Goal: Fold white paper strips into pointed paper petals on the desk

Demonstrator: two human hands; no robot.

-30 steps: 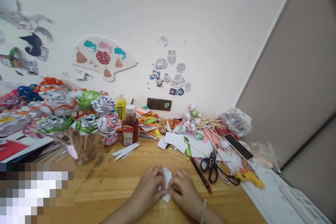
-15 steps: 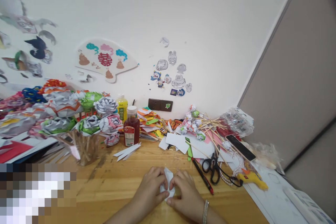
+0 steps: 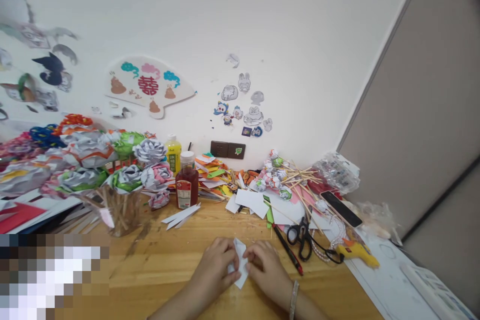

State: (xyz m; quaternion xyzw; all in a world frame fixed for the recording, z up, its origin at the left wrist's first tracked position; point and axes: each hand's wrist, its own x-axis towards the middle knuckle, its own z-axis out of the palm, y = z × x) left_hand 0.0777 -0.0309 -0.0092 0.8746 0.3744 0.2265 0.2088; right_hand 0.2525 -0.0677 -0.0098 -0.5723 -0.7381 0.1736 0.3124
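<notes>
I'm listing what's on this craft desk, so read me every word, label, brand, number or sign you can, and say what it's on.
"囍", in red on the fan-shaped cutout on the wall.
"冰糖", on the yellow bottle; the characters below are blurred.
Too small or blurred to read: the label on the white-capped bottle of red-brown liquid, and any markings on the yellow glue gun.
</notes>
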